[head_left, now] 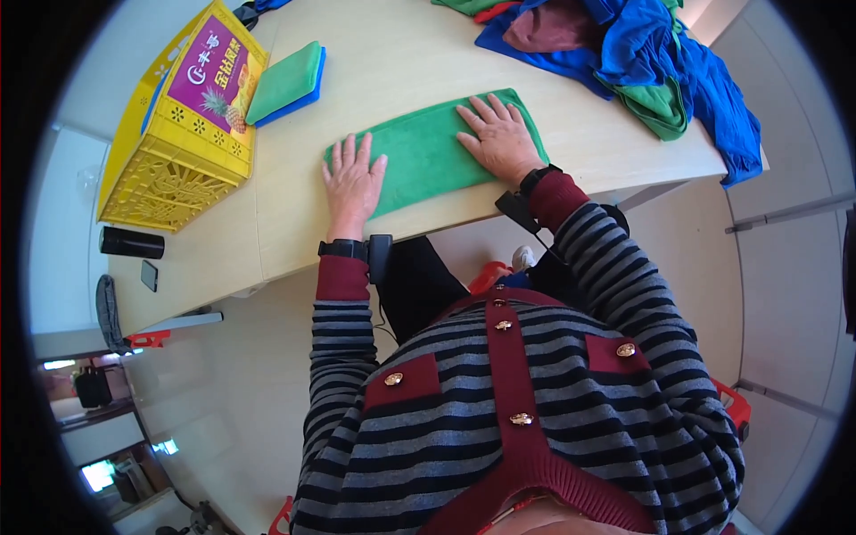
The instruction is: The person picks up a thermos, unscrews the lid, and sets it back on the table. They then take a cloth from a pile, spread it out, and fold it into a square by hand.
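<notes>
A green towel (pixel 426 160), folded into a long rectangle, lies flat near the front edge of the table. My left hand (pixel 353 185) rests on its left end with the fingers stretched out. On its right part lies my right hand (pixel 505 141), palm down and fingers spread. Neither hand grips anything. Farther left, a folded green cloth (pixel 287 82) lies on a folded blue cloth (pixel 308 100), leaning close against the yellow crate.
A yellow plastic crate (pixel 192 165) with a pineapple label stands on the left. A heap of crumpled blue and green cloths (pixel 660 67) hangs over the right edge. A black cylinder (pixel 132 242) and a phone (pixel 149 275) lie at the left on the wooden table (pixel 303 201).
</notes>
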Demonstrator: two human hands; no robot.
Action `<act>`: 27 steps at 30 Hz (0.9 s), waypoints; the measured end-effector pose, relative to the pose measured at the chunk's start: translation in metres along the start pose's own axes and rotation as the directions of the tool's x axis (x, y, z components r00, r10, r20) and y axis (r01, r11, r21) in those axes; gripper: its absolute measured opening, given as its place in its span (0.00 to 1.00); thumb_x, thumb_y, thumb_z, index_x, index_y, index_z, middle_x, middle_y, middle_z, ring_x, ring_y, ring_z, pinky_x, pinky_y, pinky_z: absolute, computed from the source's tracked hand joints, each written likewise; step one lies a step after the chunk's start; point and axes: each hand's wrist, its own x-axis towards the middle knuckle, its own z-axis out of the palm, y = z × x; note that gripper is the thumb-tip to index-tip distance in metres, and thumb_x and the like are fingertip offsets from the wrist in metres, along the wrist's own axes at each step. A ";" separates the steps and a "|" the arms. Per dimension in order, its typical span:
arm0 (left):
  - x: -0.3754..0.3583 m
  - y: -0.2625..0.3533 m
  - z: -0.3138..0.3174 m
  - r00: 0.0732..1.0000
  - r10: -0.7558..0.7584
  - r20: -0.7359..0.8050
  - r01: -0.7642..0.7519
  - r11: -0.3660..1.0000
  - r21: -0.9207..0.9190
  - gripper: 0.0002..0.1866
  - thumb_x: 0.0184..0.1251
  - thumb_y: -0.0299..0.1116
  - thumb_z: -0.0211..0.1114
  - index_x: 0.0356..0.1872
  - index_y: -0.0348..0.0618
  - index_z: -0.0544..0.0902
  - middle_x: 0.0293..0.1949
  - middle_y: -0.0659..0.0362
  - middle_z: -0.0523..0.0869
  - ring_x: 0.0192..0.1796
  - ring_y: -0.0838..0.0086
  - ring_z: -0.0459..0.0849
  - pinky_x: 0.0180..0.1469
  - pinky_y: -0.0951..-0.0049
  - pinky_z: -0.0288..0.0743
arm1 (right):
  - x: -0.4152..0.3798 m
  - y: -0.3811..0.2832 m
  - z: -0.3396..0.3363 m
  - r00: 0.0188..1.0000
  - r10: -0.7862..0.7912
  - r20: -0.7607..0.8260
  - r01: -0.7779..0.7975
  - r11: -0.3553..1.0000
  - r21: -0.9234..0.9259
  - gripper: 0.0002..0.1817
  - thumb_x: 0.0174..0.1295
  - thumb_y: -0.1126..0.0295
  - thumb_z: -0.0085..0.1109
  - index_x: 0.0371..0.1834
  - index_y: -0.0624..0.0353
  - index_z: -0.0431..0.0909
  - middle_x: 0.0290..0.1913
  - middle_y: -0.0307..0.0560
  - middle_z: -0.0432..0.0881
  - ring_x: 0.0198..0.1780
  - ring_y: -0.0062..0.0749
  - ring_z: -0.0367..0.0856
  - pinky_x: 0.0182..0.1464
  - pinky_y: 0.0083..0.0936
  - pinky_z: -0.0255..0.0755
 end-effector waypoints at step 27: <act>-0.025 -0.040 -0.017 0.880 -0.402 0.252 0.449 0.536 -0.714 0.18 0.66 0.38 0.72 0.49 0.36 0.83 0.45 0.50 0.88 0.49 0.60 0.86 0.53 0.62 0.78 | -0.045 -0.057 -0.013 0.973 -0.229 0.004 0.226 0.966 0.125 0.38 0.73 0.38 0.45 0.77 0.54 0.65 0.78 0.51 0.63 0.80 0.50 0.56 0.79 0.52 0.48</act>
